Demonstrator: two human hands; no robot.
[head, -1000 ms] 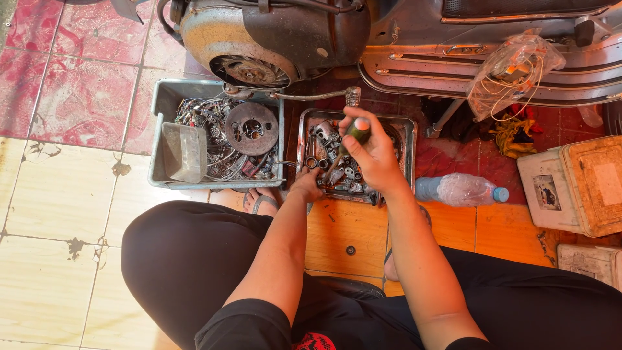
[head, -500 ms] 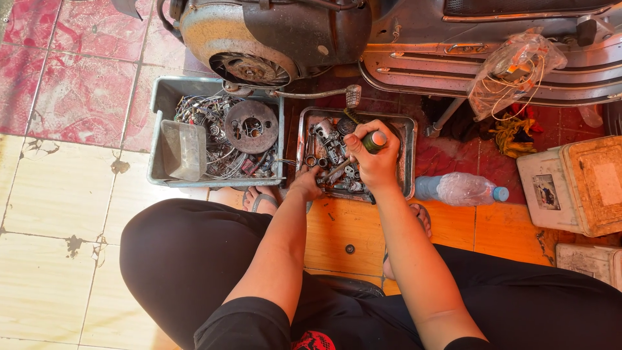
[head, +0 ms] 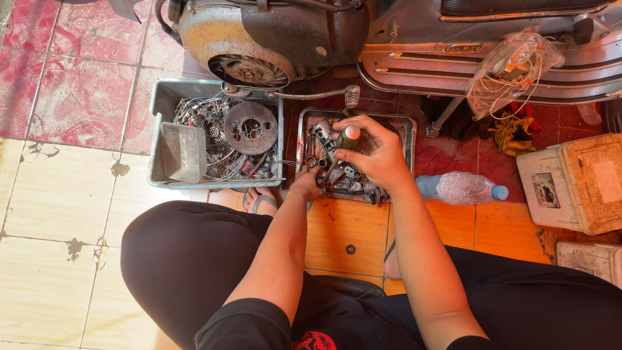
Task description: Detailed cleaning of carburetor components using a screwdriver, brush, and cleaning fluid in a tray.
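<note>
R hand (head: 376, 155) wrapped round green-handled screwdriver (head: 350, 137) — handle swung back upright vs half a sec ago. L hand (head: 308, 185) pinching part at metal tray (head: 405, 129) near edge — unmoved.

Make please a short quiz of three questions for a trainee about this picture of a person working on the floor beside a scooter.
1. True or false: the right hand grips a green-handled screwdriver over the metal tray of small parts.
2. What lies on the floor to the right of that tray: A) a plastic bottle, B) a hammer, C) a cup?
3. Fill in: in the grey bin on the left, a round rusty ____ rests on a tangle of wires.

Key
1. True.
2. A, the plastic bottle lies on its side.
3. Disc.

The left hand rests at the tray's near edge.
</note>
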